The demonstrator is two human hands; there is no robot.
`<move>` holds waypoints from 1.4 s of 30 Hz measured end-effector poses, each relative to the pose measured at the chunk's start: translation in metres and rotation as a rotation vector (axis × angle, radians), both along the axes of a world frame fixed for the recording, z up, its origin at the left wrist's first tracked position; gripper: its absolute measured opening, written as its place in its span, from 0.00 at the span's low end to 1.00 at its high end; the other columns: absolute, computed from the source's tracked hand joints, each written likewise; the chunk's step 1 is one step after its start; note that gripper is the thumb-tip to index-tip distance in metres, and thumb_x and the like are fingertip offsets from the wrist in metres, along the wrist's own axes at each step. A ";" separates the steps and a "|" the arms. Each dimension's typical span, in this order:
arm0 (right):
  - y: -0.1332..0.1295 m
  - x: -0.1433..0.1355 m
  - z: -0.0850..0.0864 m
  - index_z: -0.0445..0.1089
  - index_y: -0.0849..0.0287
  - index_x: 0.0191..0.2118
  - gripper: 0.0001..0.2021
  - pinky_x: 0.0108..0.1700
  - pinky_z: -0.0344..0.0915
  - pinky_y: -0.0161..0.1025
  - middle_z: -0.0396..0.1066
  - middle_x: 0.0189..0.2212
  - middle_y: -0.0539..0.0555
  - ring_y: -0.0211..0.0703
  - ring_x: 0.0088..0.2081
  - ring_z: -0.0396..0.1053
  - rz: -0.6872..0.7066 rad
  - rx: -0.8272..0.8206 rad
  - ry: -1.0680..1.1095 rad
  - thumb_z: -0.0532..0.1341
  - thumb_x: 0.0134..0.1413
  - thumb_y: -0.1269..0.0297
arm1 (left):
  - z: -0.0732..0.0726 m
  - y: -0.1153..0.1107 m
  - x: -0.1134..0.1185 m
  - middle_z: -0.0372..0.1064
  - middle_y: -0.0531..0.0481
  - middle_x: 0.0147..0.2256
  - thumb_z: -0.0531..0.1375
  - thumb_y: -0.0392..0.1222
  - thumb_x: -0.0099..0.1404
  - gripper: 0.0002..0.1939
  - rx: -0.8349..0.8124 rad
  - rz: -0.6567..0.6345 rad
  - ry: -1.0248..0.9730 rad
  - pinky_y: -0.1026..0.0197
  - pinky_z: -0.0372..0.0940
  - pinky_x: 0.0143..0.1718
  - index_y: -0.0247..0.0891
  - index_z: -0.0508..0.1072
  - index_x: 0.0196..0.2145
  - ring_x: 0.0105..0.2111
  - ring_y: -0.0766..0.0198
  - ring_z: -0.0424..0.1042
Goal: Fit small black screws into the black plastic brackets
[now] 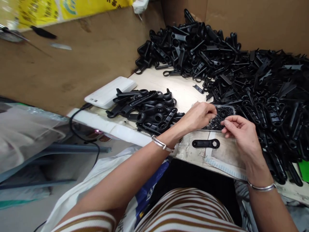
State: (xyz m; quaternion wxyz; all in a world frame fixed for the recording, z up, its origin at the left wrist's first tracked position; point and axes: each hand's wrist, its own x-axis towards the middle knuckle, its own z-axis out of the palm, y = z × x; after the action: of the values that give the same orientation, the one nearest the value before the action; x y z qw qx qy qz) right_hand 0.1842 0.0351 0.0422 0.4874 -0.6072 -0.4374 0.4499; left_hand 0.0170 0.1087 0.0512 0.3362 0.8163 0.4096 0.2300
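The left hand (200,114) hangs over the near-left part of a clear tray (224,105) of tiny black bits (224,112), its wrist bent down and its fingers curled in. The right hand (238,130) is at the tray's right front corner, palm turned in, with thumb and first finger close together. I cannot tell if the fingers of the 2 hands pinch a bit or just meet.

1 flat black part (199,143) lies alone on the surface (184,87), just in front of the tray, hollow side up, perhaps so its inside is easy to reach. The tray sits between the big heap (193,48) and the small pile (147,109), likely to keep the bits near both hands. Both arms reach forward.
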 end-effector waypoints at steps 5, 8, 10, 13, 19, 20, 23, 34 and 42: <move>0.003 -0.017 -0.002 0.71 0.61 0.33 0.20 0.22 0.69 0.28 0.76 0.26 0.51 0.34 0.23 0.72 -0.009 -0.065 0.310 0.75 0.34 0.56 | -0.014 -0.013 -0.004 0.74 0.51 0.30 0.58 0.33 0.61 0.08 -0.206 -0.003 -0.324 0.66 0.63 0.32 0.33 0.77 0.34 0.30 0.67 0.70; 0.004 -0.025 -0.004 0.72 0.61 0.31 0.19 0.22 0.69 0.27 0.74 0.23 0.49 0.33 0.23 0.72 -0.027 -0.048 0.360 0.76 0.32 0.57 | -0.016 -0.020 -0.002 0.76 0.50 0.31 0.59 0.34 0.62 0.07 -0.188 0.049 -0.360 0.65 0.66 0.36 0.34 0.78 0.33 0.32 0.65 0.73; 0.004 -0.027 -0.005 0.73 0.61 0.30 0.19 0.23 0.70 0.27 0.73 0.21 0.48 0.33 0.22 0.71 -0.047 -0.033 0.361 0.76 0.32 0.58 | -0.014 -0.025 -0.002 0.77 0.50 0.33 0.59 0.33 0.62 0.07 -0.106 0.097 -0.321 0.64 0.67 0.38 0.35 0.79 0.33 0.33 0.65 0.74; 0.004 -0.029 -0.005 0.74 0.61 0.30 0.18 0.23 0.70 0.28 0.71 0.19 0.47 0.32 0.20 0.68 -0.073 -0.018 0.339 0.76 0.32 0.59 | -0.011 -0.031 -0.003 0.78 0.50 0.35 0.60 0.32 0.62 0.07 -0.009 0.131 -0.290 0.64 0.67 0.41 0.36 0.79 0.34 0.35 0.65 0.74; 0.003 -0.029 -0.004 0.74 0.60 0.30 0.16 0.20 0.66 0.28 0.69 0.18 0.45 0.31 0.18 0.64 -0.065 -0.009 0.308 0.75 0.34 0.60 | -0.020 -0.034 -0.004 0.78 0.51 0.32 0.61 0.34 0.61 0.05 -0.152 0.118 -0.422 0.64 0.67 0.37 0.35 0.79 0.34 0.33 0.65 0.74; 0.002 -0.029 -0.005 0.74 0.60 0.30 0.16 0.21 0.67 0.28 0.70 0.18 0.45 0.31 0.18 0.65 -0.061 -0.004 0.312 0.75 0.34 0.60 | -0.023 -0.034 -0.004 0.77 0.51 0.31 0.61 0.35 0.61 0.05 -0.181 0.120 -0.455 0.65 0.67 0.36 0.34 0.78 0.33 0.32 0.65 0.73; 0.002 -0.029 -0.008 0.73 0.60 0.31 0.16 0.23 0.67 0.29 0.70 0.19 0.46 0.31 0.19 0.66 -0.055 0.021 0.321 0.75 0.34 0.61 | -0.028 -0.036 -0.004 0.75 0.52 0.29 0.62 0.35 0.60 0.04 -0.208 0.128 -0.518 0.65 0.65 0.35 0.34 0.77 0.32 0.30 0.67 0.71; -0.003 -0.036 -0.012 0.74 0.56 0.34 0.05 0.30 0.68 0.35 0.72 0.25 0.46 0.35 0.24 0.70 -0.079 0.297 -0.185 0.66 0.51 0.63 | -0.011 -0.042 -0.012 0.62 0.57 0.25 0.50 0.39 0.70 0.09 -0.091 0.084 -0.239 0.65 0.56 0.28 0.37 0.66 0.32 0.26 0.68 0.63; 0.001 -0.031 -0.016 0.72 0.58 0.33 0.10 0.26 0.66 0.32 0.71 0.22 0.45 0.33 0.21 0.66 -0.057 0.162 0.151 0.70 0.45 0.61 | -0.013 -0.040 -0.016 0.71 0.45 0.36 0.51 0.37 0.71 0.10 0.179 0.181 0.103 0.58 0.65 0.41 0.34 0.71 0.39 0.41 0.57 0.70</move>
State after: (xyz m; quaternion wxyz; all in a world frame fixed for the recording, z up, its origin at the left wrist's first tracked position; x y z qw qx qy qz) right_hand 0.1530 0.0361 0.0259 0.5791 -0.5423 -0.4169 0.4435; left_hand 0.0011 0.0684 0.0383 0.2185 0.8133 0.4763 0.2528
